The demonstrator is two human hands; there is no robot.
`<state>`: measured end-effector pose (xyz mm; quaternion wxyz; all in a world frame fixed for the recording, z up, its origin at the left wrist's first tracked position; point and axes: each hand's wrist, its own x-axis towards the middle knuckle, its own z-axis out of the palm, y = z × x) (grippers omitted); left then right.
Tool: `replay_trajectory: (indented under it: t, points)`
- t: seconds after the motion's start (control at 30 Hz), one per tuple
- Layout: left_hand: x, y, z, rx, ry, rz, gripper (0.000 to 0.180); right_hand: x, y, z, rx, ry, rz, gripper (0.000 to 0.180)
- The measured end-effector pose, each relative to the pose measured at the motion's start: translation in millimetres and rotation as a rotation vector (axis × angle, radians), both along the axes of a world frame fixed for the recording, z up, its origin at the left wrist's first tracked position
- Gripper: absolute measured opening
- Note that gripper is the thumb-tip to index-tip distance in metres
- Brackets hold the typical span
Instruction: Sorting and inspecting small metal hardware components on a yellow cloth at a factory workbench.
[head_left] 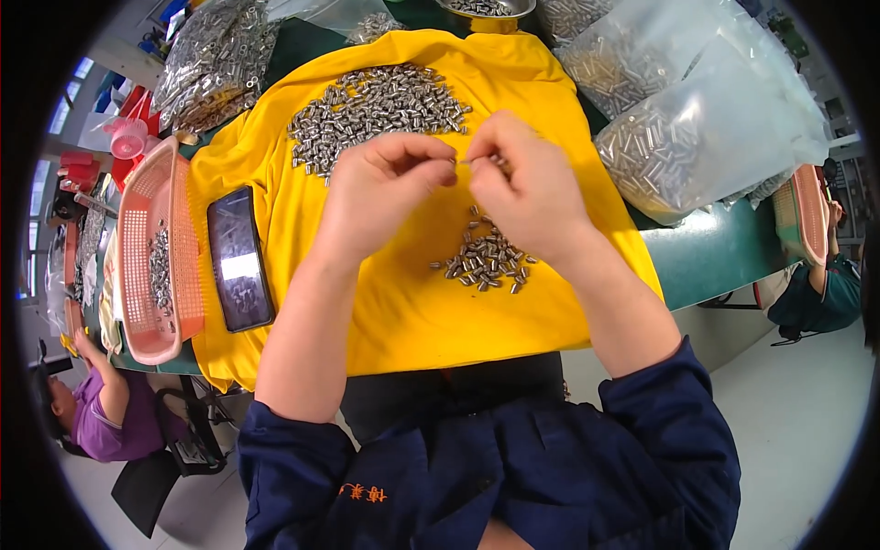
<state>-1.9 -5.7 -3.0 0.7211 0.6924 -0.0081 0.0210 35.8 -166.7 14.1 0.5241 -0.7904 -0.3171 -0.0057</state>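
Observation:
Over the yellow cloth [403, 321], my two hands meet almost fingertip to fingertip. Thumb and forefinger of my left hand [376, 188] are pinched on a tiny dark metal part, mostly hidden by the fingertips. My right hand [532, 183] is closed, with a thin metal pin [466, 162] sticking out toward the left fingertips. Some small metal pieces [500, 162] show within its curled fingers. Beyond the left hand spreads a large heap of short metal cylinders [385, 105]. A smaller pile of similar cylinders [486, 261] lies nearer me, below the right hand.
A dark phone [240, 261] lies left on the cloth, beside a pink basket [133, 266] with metal parts. Clear bags of parts [655, 147] stand right; another bag [215, 64] is far left. A metal bowl [490, 20] sits at the back. Other people sit at both sides.

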Motion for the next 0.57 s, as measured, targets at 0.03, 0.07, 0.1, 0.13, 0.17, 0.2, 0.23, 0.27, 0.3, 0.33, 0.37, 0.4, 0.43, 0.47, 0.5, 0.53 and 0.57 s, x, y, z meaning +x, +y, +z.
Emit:
replay_trajectory:
  t: [0.03, 0.07, 0.1, 0.13, 0.17, 0.2, 0.23, 0.27, 0.3, 0.33, 0.37, 0.4, 0.43, 0.47, 0.5, 0.53, 0.57]
  points:
    - [1.6, 7.5, 0.4, -0.025, 0.048, 0.058, 0.013, 0.2, -1.6, 3.1, 0.015, -0.014, -0.056, 0.006]
    - [4.1, 13.1, 0.6, -0.052, 0.096, 0.113, 0.013, 1.2, -3.9, 7.2, 0.029, -0.03, -0.116, 0.006]
    - [5.2, 16.6, 1.7, -0.154, 0.057, 0.079, 0.012, -0.4, -5.1, 11.5, 0.092, 0.044, -0.108, 0.007]
    - [3.6, 13.7, 1.3, -0.156, 0.057, 0.079, 0.012, 0.9, -4.4, 7.7, 0.09, 0.044, -0.108, 0.007]
    - [0.5, 7.3, 3.9, -0.146, 0.061, 0.058, 0.012, 2.6, -1.6, 2.8, 0.111, 0.057, -0.05, 0.007]
    - [-0.8, 3.4, 4.9, -0.137, 0.064, 0.037, 0.012, 3.2, 0.5, 0.8, 0.133, 0.071, 0.007, 0.008]
    - [-0.3, 3.1, 0.1, -0.148, 0.029, 0.015, 0.012, 2.7, -0.8, 2.6, 0.081, 0.086, 0.008, 0.008]
    - [-0.3, 2.7, -0.1, -0.149, 0.03, 0.013, 0.012, 2.1, -1.0, 2.8, 0.08, 0.087, 0.007, 0.008]
    - [-0.5, 2.3, 0.1, -0.147, 0.009, -0.007, 0.012, 1.6, -1.2, 2.7, 0.086, 0.087, 0.035, 0.006]
    - [-0.6, 1.9, 0.4, -0.146, -0.012, -0.026, 0.012, 1.4, -1.4, 2.8, 0.093, 0.087, 0.064, 0.005]
    - [-1.0, 1.1, 0.8, -0.145, -0.011, -0.025, 0.012, 1.5, -1.3, 3.0, 0.094, 0.088, 0.065, 0.005]
    - [-1.2, -0.4, 1.3, -0.142, -0.016, -0.031, 0.012, 1.9, -1.3, 3.4, 0.083, 0.093, 0.07, 0.006]
    - [-1.5, -1.0, 1.6, -0.139, -0.021, -0.037, 0.013, 2.0, -1.2, 3.5, 0.073, 0.097, 0.075, 0.008]
    - [-1.9, -0.7, 1.6, -0.138, -0.022, -0.035, 0.013, 2.0, -0.9, 3.5, 0.074, 0.096, 0.077, 0.008]
    - [-2.3, -0.2, 1.6, -0.126, -0.021, -0.036, 0.013, 1.9, -0.5, 3.3, 0.066, 0.092, 0.076, 0.008]
    - [-2.7, 0.3, 1.5, -0.115, -0.02, -0.037, 0.013, 1.6, 0.1, 2.8, 0.058, 0.088, 0.075, 0.007]
    - [-2.9, 0.8, 1.3, -0.082, -0.019, -0.039, 0.013, 1.7, 0.3, 3.1, 0.058, 0.086, 0.077, 0.007]
